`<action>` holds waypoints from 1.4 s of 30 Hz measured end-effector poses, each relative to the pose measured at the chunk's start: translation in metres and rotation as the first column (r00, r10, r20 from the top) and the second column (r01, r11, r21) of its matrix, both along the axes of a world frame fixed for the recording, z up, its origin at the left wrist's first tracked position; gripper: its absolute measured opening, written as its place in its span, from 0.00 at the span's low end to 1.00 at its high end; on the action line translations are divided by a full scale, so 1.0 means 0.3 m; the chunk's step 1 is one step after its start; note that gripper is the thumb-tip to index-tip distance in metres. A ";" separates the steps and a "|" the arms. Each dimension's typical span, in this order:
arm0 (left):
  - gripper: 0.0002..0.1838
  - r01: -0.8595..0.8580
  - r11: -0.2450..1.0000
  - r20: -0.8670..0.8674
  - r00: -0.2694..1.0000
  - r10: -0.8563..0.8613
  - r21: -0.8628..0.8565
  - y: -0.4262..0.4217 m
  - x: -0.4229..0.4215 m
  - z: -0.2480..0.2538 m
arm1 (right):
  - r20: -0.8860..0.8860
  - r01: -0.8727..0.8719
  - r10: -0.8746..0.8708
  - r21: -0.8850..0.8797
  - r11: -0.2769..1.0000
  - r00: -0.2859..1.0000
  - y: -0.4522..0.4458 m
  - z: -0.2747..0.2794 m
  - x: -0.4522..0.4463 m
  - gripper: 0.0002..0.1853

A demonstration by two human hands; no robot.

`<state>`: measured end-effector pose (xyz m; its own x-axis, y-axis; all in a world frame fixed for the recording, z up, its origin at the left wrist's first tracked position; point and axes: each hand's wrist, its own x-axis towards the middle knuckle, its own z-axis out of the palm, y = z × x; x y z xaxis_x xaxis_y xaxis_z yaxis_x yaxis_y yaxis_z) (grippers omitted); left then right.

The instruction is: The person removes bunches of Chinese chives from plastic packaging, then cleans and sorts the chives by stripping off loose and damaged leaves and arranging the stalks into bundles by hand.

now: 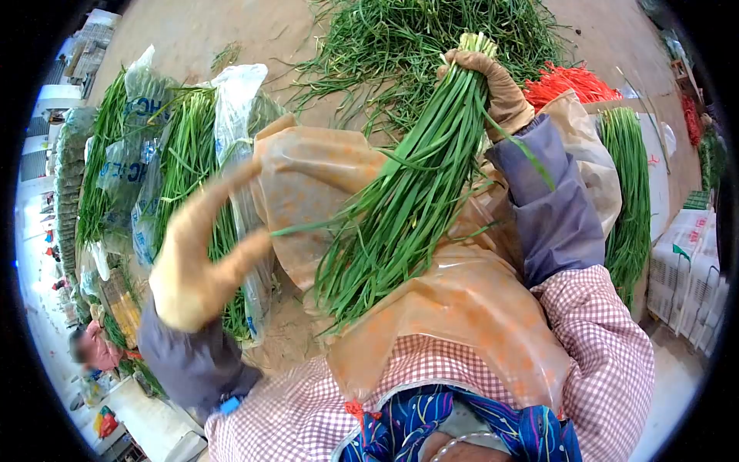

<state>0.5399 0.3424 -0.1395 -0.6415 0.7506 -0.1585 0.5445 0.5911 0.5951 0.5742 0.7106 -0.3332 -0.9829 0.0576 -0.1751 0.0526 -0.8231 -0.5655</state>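
A bunch of long green leafy stalks (416, 185) hangs from my right hand (481, 73), whose gloved fingers are wrapped round it just below the pale cut ends. The leaves fan down over the orange-patterned plastic apron (462, 308) on my lap. My left hand (208, 254), in a tan glove and somewhat blurred, is raised to the left of the bunch with thumb and fingers apart and nothing in it. Behind that hand stand green bundles (188, 138) partly wrapped in clear plastic (235, 96).
A loose pile of green stalks (431, 38) lies on the floor ahead. Beside it is a heap of red ties (570, 83). Another green bundle (625, 192) stands at the right, near white crates (685, 269). A person in pink (100, 346) is far left.
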 end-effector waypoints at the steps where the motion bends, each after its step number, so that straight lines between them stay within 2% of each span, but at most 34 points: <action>1: 0.37 -0.039 0.970 0.145 0.989 0.004 0.238 0.058 -0.036 -0.021 | 0.011 0.001 -0.001 0.012 1.000 1.000 0.000 0.006 0.003 0.13; 2: 0.39 -0.045 0.909 0.295 0.952 -0.087 0.414 0.098 -0.100 -0.110 | 0.021 0.000 -0.001 0.023 1.000 1.000 -0.001 0.017 0.005 0.13; 3: 0.39 -0.073 0.860 0.394 0.906 -0.155 0.505 0.179 -0.132 -0.168 | 0.030 -0.005 0.004 0.033 0.999 1.000 -0.002 0.024 0.004 0.13; 5: 0.41 -0.045 0.869 0.485 0.844 -0.231 0.492 0.308 -0.186 -0.345 | -0.018 -0.005 0.005 -0.023 1.000 1.000 0.006 0.015 0.010 0.13; 6: 0.46 -0.079 0.898 0.578 0.789 -0.210 0.434 0.365 -0.160 -0.390 | -0.008 0.008 -0.008 -0.028 1.000 1.000 0.005 0.012 0.011 0.13; 7: 0.50 -0.113 0.887 0.643 0.730 -0.232 0.448 0.412 -0.130 -0.483 | 0.003 0.027 -0.027 -0.031 0.999 1.000 0.009 0.009 0.016 0.13; 8: 0.52 -0.145 0.880 0.713 0.652 -0.258 0.451 0.445 -0.078 -0.530 | 0.006 0.034 -0.034 -0.016 0.999 0.999 0.016 0.009 0.017 0.14; 9: 0.53 -0.116 0.895 0.716 0.647 -0.261 0.431 0.450 -0.043 -0.549 | 0.010 0.042 -0.042 -0.004 0.999 0.999 0.020 0.007 0.017 0.14; 11: 0.52 -0.270 0.830 0.868 0.251 -0.429 0.488 0.451 0.038 -0.577 | 0.038 0.033 -0.033 -0.006 0.999 0.999 0.041 -0.003 0.013 0.13; 13: 0.49 -0.413 0.827 0.904 -0.019 -0.428 0.382 0.408 0.113 -0.515 | 0.116 0.073 -0.074 0.012 0.997 0.990 0.044 -0.001 0.014 0.13; 14: 0.47 -0.442 0.862 0.928 -0.149 -0.343 0.247 0.374 0.130 -0.555 | 0.128 0.056 -0.064 0.069 0.996 0.990 0.060 -0.039 -0.004 0.13; 17: 0.47 -0.598 0.748 0.908 -0.077 -0.412 0.289 0.391 0.179 -0.522 | 0.094 0.056 -0.054 -0.016 0.998 0.994 0.046 -0.124 -0.036 0.08; 18: 0.47 -0.578 0.771 0.935 -0.038 -0.353 0.268 0.382 0.178 -0.537 | 0.115 0.044 -0.039 -0.038 0.998 0.993 0.033 -0.135 -0.043 0.07; 19: 0.47 -0.557 0.793 0.956 0.005 -0.295 0.247 0.373 0.175 -0.552 | 0.147 0.121 -0.122 0.016 0.992 0.981 -0.005 -0.124 -0.041 0.09; 21: 0.44 -0.603 0.787 0.991 0.062 -0.116 0.129 0.367 0.199 -0.535 | 0.179 0.014 0.014 -0.153 0.988 0.984 -0.011 -0.160 -0.042 0.14; 22: 0.43 -0.597 0.786 0.987 0.085 -0.138 0.161 0.376 0.195 -0.535 | 0.250 -0.004 0.023 -0.077 0.997 0.968 -0.047 -0.118 -0.032 0.15; 23: 0.43 -0.591 0.784 0.981 0.106 -0.159 0.191 0.384 0.189 -0.536 | 0.256 -0.009 0.051 -0.164 0.986 0.965 -0.079 -0.069 0.001 0.17; 25: 0.43 -0.640 0.756 0.990 0.093 -0.102 0.138 0.385 0.188 -0.504 | 0.243 -0.094 0.137 -0.180 0.979 0.960 -0.132 -0.032 0.054 0.22; 27: 0.43 -0.670 0.734 0.993 0.105 -0.047 0.106 0.384 0.183 -0.503 | 0.136 -0.139 0.148 -0.071 0.988 0.980 -0.190 -0.019 0.093 0.28; 28: 0.40 -0.667 0.728 0.984 0.169 -0.061 0.160 0.381 0.175 -0.533 | 0.087 -0.156 0.157 -0.020 0.988 0.984 -0.220 -0.008 0.111 0.31; 29: 0.39 -0.658 0.740 0.982 0.190 -0.018 0.140 0.382 0.166 -0.544 | 0.147 -0.176 0.180 -0.039 0.984 0.973 -0.247 -0.048 0.116 0.30; 31: 0.36 -0.642 0.760 0.970 0.234 0.069 0.101 0.391 0.144 -0.558 | 0.209 -0.094 0.138 -0.209 0.973 0.968 -0.331 -0.045 0.137 0.27; 32: 0.32 -0.635 0.769 0.974 0.213 0.077 0.078 0.403 0.123 -0.551 | 0.250 -0.068 0.126 -0.229 0.971 0.960 -0.357 -0.070 0.133 0.23; 33: 0.27 -0.635 0.772 0.980 0.135 0.144 -0.026 0.418 0.099 -0.539 | 0.290 -0.040 0.114 -0.247 0.968 0.950 -0.376 -0.106 0.126 0.18; 34: 0.26 -0.566 0.816 0.980 0.072 0.187 -0.114 0.425 0.064 -0.537 | 0.353 -0.047 0.132 -0.241 0.969 0.926 -0.385 -0.127 0.121 0.16; 36: 0.22 -0.444 0.839 0.946 -0.073 0.316 -0.315 0.445 -0.015 -0.538 | 0.423 0.020 0.115 -0.301 0.953 0.899 -0.417 -0.182 0.102 0.15; 37: 0.22 -0.386 0.853 0.933 -0.071 0.353 -0.352 0.448 -0.051 -0.560 | 0.458 0.051 0.124 -0.351 0.935 0.881 -0.424 -0.192 0.092 0.15; 38: 0.21 -0.293 0.848 0.897 -0.128 0.423 -0.442 0.464 -0.094 -0.572 | 0.499 0.097 0.073 -0.306 0.947 0.863 -0.433 -0.209 0.084 0.19; 40: 0.20 -0.108 0.794 0.789 -0.252 0.560 -0.598 0.511 -0.180 -0.631 | 0.641 0.047 0.286 -0.450 0.892 0.712 -0.402 -0.257 0.047 0.23; 41: 0.22 -0.014 0.756 0.718 -0.324 0.615 -0.654 0.511 -0.227 -0.733 | 0.683 0.036 0.398 -0.527 0.849 0.613 -0.384 -0.289 0.029 0.25; 42: 0.24 -0.005 0.760 0.734 -0.262 0.626 -0.650 0.531 -0.265 -0.814 | 0.630 -0.012 0.495 -0.611 0.792 0.599 -0.409 -0.458 0.005 0.31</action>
<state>0.4605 0.5018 -0.3835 0.3170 0.1964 -0.9279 -0.7199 0.6867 -0.1006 0.5758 0.5879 -0.4706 -0.4491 -0.5037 -0.7380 0.4940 -0.8282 0.2646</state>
